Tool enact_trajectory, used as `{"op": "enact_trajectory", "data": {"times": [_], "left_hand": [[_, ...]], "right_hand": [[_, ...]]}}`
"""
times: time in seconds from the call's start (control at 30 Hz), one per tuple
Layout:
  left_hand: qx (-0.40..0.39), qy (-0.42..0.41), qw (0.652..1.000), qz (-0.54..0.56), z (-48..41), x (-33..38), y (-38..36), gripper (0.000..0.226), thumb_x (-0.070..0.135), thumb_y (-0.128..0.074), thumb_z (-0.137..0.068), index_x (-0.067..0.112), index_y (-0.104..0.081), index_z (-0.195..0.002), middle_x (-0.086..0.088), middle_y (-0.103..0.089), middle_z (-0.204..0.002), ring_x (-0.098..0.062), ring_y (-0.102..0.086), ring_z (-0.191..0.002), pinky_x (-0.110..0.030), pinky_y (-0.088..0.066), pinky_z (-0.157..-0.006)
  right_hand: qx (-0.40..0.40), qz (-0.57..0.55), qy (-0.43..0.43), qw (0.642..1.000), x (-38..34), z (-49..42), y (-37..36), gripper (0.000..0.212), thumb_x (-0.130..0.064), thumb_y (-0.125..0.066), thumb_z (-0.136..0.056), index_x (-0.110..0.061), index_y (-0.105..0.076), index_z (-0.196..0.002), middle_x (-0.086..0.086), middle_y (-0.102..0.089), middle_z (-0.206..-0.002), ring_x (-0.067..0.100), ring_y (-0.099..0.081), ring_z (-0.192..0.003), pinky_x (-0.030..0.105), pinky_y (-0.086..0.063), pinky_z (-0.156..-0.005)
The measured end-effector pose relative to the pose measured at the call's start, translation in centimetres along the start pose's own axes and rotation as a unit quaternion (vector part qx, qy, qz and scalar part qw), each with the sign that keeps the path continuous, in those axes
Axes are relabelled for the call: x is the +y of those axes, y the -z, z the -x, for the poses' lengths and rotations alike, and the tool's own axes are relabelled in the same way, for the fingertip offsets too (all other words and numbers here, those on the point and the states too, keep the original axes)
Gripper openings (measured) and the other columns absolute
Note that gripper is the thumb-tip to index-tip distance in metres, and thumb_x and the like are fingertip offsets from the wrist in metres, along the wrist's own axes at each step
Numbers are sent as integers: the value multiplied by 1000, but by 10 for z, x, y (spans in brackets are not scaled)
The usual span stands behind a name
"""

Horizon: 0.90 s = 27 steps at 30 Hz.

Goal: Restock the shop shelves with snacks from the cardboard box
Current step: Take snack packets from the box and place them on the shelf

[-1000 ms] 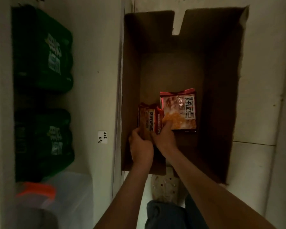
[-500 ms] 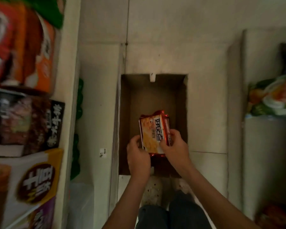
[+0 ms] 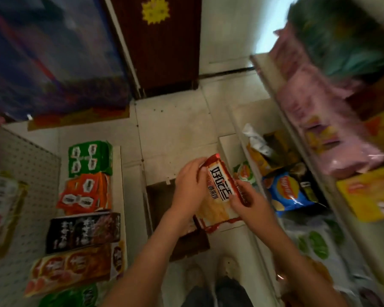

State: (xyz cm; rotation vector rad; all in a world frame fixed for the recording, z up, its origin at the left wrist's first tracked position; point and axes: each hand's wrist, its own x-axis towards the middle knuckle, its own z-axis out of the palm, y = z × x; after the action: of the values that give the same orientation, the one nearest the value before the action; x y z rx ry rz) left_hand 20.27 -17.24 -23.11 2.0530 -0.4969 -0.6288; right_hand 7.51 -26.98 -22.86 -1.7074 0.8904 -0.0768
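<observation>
Snack packet (image 3: 220, 189) — white label, bold black Chinese characters — pinched by left hand (image 3: 190, 191) and right hand (image 3: 250, 205), near Lay's bag (image 3: 284, 192).

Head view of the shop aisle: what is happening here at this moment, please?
A person holds red snack packets in both hands above the open cardboard box on the floor. The left hand grips their left edge, the right hand their right side. They are not yet on a shelf, but close to the right-hand shelves.
</observation>
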Motion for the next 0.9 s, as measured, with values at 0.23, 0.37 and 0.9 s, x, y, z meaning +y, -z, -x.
{"op": "enact_trajectory", "data": {"times": [0.23, 0.37, 0.9], "left_hand": [[-185, -97, 977, 31, 67, 144, 38, 24, 40, -51, -95, 34, -59, -116, 13, -68, -102, -3, -64, -95, -13, -51, -79], [-257, -106, 957, 84, 119, 213, 26, 13, 34, -52, -95, 30, -65, -92, 12, -70, -85, -1, -66, -78, -13, -51, -72], [-324, -149, 909, 215, 449, 306, -117, 20, 32, -52, -96, 17, -63, -90, 5, -63, -49, -1, -51, -37, -16, -37, -39]], "right_hand": [[81, -66, 49, 993, -80, 123, 112, 22, -17, -65, -87, -25, -65, -107, -4, -70, -99, 8, -67, -89, 24, -55, -77], [155, -100, 92, 978, -106, 200, 162, 14, -18, -63, -87, -31, -68, -88, -8, -71, -85, 8, -67, -83, 25, -53, -77], [380, -277, 140, 871, -15, 538, 287, 23, -24, -57, -91, -14, -61, -111, 12, -67, -106, 19, -68, -84, 26, -53, -61]]}}
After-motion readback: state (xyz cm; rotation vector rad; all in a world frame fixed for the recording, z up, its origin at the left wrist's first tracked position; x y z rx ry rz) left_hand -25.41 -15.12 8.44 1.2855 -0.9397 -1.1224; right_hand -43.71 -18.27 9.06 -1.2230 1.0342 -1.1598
